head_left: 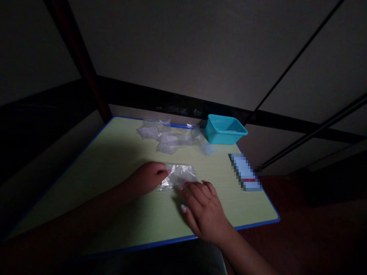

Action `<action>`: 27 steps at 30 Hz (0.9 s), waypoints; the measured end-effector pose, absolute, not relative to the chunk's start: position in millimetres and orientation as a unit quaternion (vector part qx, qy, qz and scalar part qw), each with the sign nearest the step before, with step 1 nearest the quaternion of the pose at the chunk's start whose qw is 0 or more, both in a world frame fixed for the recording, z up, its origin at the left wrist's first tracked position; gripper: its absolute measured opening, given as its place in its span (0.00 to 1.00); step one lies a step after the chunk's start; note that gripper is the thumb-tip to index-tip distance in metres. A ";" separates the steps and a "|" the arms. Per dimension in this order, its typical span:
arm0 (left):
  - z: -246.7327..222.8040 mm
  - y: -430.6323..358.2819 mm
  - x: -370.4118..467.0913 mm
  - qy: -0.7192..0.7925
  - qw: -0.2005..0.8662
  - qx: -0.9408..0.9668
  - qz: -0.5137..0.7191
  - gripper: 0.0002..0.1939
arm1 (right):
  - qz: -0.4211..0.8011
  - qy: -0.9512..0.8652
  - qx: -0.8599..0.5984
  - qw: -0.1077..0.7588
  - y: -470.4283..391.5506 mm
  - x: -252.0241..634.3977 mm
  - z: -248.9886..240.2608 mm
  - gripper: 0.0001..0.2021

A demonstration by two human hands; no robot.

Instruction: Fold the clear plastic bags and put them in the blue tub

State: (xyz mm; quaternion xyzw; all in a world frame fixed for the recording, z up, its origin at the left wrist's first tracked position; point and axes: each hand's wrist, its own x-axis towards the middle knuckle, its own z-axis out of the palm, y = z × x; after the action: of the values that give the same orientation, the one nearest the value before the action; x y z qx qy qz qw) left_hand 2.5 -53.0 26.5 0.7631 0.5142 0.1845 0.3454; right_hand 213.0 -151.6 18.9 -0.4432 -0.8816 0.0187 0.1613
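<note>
A clear plastic bag (181, 173) lies near the middle of the pale green table (126, 225). My left hand (150, 176) pinches the bag's left edge between thumb and curled fingers. On the bag's lower right side rest the fingertips of my right hand (205, 208), its fingers apart and the thumb held away from them. What the bag holds, if anything, cannot be made out. Behind it, several more clear bags (170, 141) lie in a loose, overlapping group, some with whitish contents.
A turquoise plastic bin (223, 131) stands at the table's back right corner. A blurred-out flat light blue object (246, 173) lies along the right edge. A wall (172, 46) rises behind the table, which has a blue rim.
</note>
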 end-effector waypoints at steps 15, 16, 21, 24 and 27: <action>24.7 -55.7 -3.5 0.536 0.365 0.744 0.161 0.14 | 0.054 -0.860 -0.503 0.063 -140.9 224.2 7.0 0.30; 23.7 -55.0 -4.3 0.536 0.375 0.740 0.156 0.14 | 0.056 -0.861 -0.502 0.061 -140.8 224.2 7.6 0.30; 18.5 -52.6 -7.7 0.533 0.421 0.720 0.143 0.13 | 0.062 -0.871 -0.483 0.065 -140.8 225.0 11.5 0.30; 17.7 -51.9 -8.5 0.531 0.432 0.715 0.140 0.13 | 0.058 -0.889 -0.449 0.076 -143.7 226.7 13.1 0.28; 19.8 -51.7 -8.4 0.531 0.435 0.714 0.138 0.13 | 0.050 -0.887 -0.449 0.095 -148.0 229.6 11.9 0.24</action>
State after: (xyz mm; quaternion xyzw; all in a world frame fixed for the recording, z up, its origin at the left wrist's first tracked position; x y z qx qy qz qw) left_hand -8.4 -51.7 19.8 0.7143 0.5305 0.1378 0.4351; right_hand 229.6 -148.0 11.9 -0.4495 -0.8868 0.0499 0.0950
